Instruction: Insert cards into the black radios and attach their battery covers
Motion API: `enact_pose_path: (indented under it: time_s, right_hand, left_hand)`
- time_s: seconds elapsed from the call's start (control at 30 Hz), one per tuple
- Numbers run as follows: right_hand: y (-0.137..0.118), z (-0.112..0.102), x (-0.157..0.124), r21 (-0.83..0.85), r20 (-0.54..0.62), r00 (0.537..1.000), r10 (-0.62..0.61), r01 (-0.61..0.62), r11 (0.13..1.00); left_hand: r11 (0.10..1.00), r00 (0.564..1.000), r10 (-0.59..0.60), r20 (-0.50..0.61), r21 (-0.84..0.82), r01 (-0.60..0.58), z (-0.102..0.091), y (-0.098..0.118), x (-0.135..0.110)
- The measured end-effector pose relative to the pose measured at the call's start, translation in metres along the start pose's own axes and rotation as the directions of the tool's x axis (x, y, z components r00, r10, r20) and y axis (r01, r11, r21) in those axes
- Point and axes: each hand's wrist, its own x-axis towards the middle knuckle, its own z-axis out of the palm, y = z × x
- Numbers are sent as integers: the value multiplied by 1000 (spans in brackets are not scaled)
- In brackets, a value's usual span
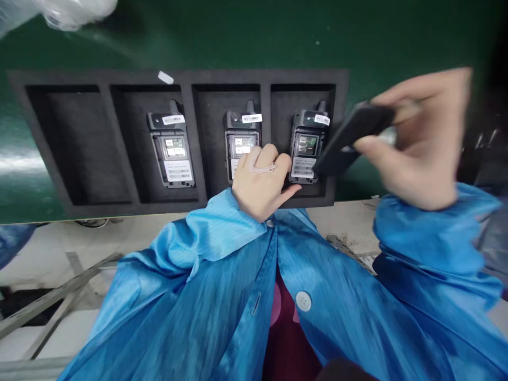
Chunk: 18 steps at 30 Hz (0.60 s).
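My left hand (261, 182), a pale band looped round one finger, lies over the foam divider with its thumb spread. It covers the lower part of the middle handheld device (243, 140); its fingertips are partly hidden. My right hand (420, 137), blurred by motion, pinches a flat black rectangular piece (349, 140), tilted at the tray's right end. The piece's lower corner overlaps the right handheld device (305, 148) in view; I cannot tell whether they touch. Another handheld device (173, 153) lies to the left. All three have stubby antennas, white labels and exposed card slots.
The black foam tray (103, 143) has several compartments and lies along the front edge of the green table (238, 34). A small white piece (165, 78) rests on its rear rim. Clear plastic wrapping (75, 10) sits at the back left. A metal frame (59, 301) stands below the table.
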Motion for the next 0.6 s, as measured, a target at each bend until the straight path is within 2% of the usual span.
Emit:
enact_pose_path:
  time_s: [0.07,0.13,0.2,0.33,0.47,0.6]
  right_hand:
    - [-1,21,2,165,52,998,-29,20,986]
    - [-1,37,3,229,101,995,-24,0,973]
    - [1,46,3,179,130,991,-5,-18,984]
    - [1,46,2,15,170,985,26,-29,999]
    - [0,48,-1,-171,130,991,39,-16,985]
    - [2,56,-3,-232,96,995,0,23,972]
  left_hand:
    - [1000,1000,-7,-2,-27,6,0,-2,-1]
    - [999,1000,-4,-12,-38,3,0,-3,-2]
    - [999,1000,0,-26,-40,-1,1,-4,-2]
    - [999,998,9,-57,-40,-12,3,-3,-2]
    - [999,999,9,-46,-46,-12,4,-3,-1]
    - [999,999,2,-33,-52,-4,4,-2,0]
